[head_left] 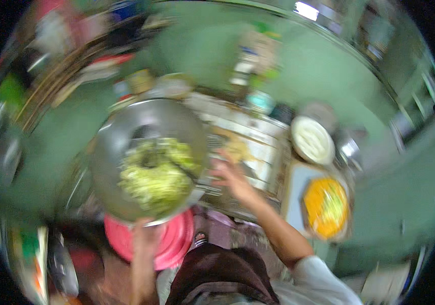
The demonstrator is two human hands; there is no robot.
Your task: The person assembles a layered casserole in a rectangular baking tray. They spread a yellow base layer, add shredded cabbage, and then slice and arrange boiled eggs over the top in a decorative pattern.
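Observation:
A large metal bowl (pixel 108 168) with pale green shreds (pixel 156 185), which look like cut cabbage, is held tilted at the left. My left hand (pixel 145 234) grips its near rim, the fingers partly hidden behind the edge. A dark thin strip (pixel 183 172) lies across the shreds, too blurred to name. Just right of the bowl is my right hand (pixel 226 175), smeared by motion but with its fingers apart and nothing visible in them. It hovers over a worktop (pixel 260 173) of white tiles, apart from the rim as far as I can see.
Below the bowl sits a pink plastic tub (pixel 177 239). To the right, an orange shredded heap (pixel 324 208) topped with green rests on a pale board (pixel 299 195). Behind it are a white bowl (pixel 312 140) and a metal pot (pixel 348 147). A green wall (pixel 197 46) closes the back.

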